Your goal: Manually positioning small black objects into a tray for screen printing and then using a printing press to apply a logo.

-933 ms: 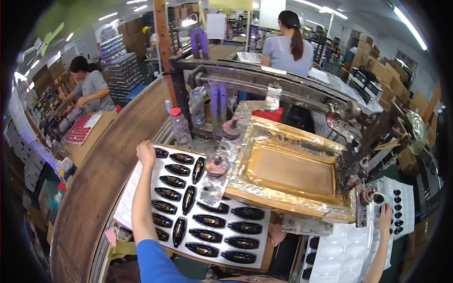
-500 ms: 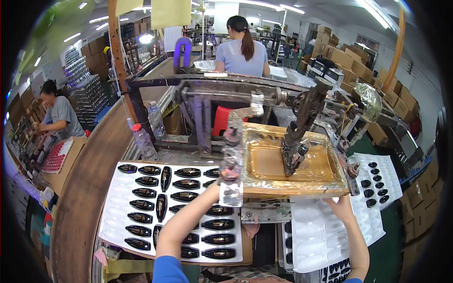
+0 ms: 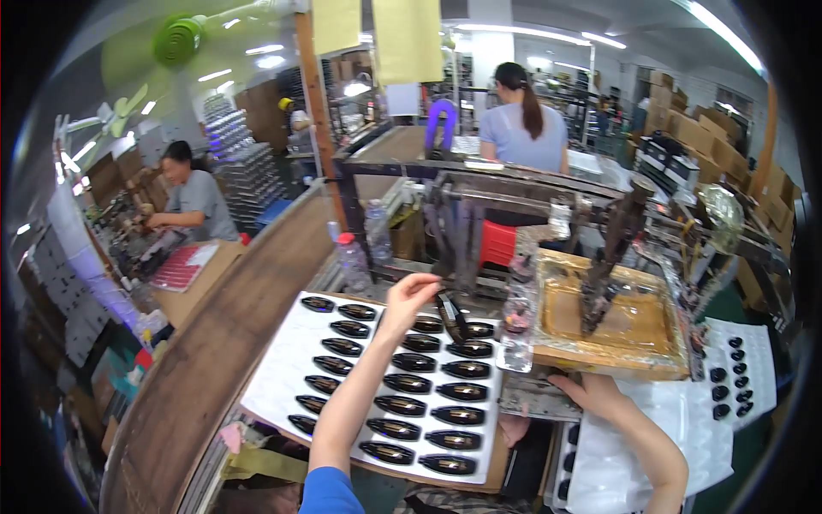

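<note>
My left hand (image 3: 413, 301) is closed, pinching one end of a glossy black tapered piece (image 3: 450, 315) between thumb and fingers. The piece hangs tilted above the far edge of a white tray (image 3: 278, 377), where several similar black pieces with gold print lie in columns. My left forearm hides some of them. My right hand (image 3: 592, 396) is just below the front edge of a wooden-framed printing screen (image 3: 612, 361), beside the metal base plate (image 3: 535, 396). One finger stretches left toward that plate; the other fingers are partly hidden, and no held thing shows.
A dark metal arm (image 3: 610, 257) reaches down into the amber screen. White plastic trays (image 3: 655, 441) lie to the right, some with black pieces. A red-capped bottle (image 3: 349, 257) stands behind the left tray. A brown wooden surface (image 3: 214, 351) curves along the left. Two people work farther off.
My left hand has come from behind the screen's left side to above the tray, now with a black piece. My right hand has moved in under the screen's front edge. The view has swung left.
</note>
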Motion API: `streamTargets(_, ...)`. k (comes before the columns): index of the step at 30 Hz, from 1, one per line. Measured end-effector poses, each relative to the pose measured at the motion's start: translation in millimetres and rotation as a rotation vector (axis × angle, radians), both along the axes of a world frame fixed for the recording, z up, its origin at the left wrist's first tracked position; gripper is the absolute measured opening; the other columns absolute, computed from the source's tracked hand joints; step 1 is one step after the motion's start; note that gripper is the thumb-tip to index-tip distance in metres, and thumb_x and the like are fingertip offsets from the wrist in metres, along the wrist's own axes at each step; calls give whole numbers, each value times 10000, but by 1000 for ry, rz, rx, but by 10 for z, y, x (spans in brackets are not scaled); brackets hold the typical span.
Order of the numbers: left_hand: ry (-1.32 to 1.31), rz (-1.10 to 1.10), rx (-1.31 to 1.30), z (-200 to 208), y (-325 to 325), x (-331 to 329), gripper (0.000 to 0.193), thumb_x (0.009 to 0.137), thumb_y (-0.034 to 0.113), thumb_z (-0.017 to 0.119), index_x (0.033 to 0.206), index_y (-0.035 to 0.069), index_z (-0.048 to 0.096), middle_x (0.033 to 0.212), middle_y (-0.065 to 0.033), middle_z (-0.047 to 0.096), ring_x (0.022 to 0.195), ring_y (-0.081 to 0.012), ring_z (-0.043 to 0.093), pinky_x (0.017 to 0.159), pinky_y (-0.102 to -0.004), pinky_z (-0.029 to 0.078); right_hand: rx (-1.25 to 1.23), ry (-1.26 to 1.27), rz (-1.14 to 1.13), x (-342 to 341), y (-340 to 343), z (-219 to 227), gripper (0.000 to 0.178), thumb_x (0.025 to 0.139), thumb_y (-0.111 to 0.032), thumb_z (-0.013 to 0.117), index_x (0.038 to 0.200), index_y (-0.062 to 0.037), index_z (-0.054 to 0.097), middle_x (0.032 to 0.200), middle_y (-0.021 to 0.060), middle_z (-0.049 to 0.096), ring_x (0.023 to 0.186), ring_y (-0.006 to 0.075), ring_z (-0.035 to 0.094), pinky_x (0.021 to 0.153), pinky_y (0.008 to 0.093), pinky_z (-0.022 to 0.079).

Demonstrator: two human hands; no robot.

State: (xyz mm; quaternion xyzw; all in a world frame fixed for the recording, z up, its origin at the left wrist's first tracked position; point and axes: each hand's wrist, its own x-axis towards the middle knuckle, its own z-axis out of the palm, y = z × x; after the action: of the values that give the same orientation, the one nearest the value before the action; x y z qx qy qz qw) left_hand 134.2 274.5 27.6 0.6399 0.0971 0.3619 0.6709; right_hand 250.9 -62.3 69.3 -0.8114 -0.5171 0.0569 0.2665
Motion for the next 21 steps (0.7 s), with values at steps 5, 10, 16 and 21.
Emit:
streamTargets(5, 129, 612, 52, -682, 1349, -1202, 141, 769, 97, 619, 880, 16, 591, 729, -46, 620, 640, -100, 571, 599, -228, 463, 55, -26, -5, -35, 17, -74, 436, 806, -356, 549, 1080, -17, 532, 1080, 212, 529, 1018, 360, 487, 869, 399, 373)
streamTargets(10, 402, 1129, 203, -1077, 2092, -1955, 140, 724, 128, 637, 819, 32, 599, 675, -68, 625, 624, -118, 588, 584, -249, 456, -67, -44, -101, -120, 119, -66, 427, 799, -392, 537, 1032, -36, 574, 1057, 207, 541, 994, 375, 490, 857, 420, 377)
streamTargets(16, 476, 1189, 26, -1204, 2404, -1972, 140, 722, 159, 631, 799, 42, 635, 712, -84, 643, 668, -162, 610, 655, -287, 470, -162, -137, -101, -187, 173, -59, 491, 770, -331, 556, 1120, 5, 483, 1114, 254, 482, 1060, 410, 422, 920, 454, 301)
streamTargets(21, 835, 1147, 271, -1120, 2260, -1855, 194, 727, 195, 596, 799, 27, 663, 748, -136, 646, 753, -262, 623, 718, -337, 467, -35, -265, -143, -186, 137, -171, 388, 768, -341, 574, 1042, -67, 577, 1081, 170, 536, 1019, 365, 467, 895, 441, 333)
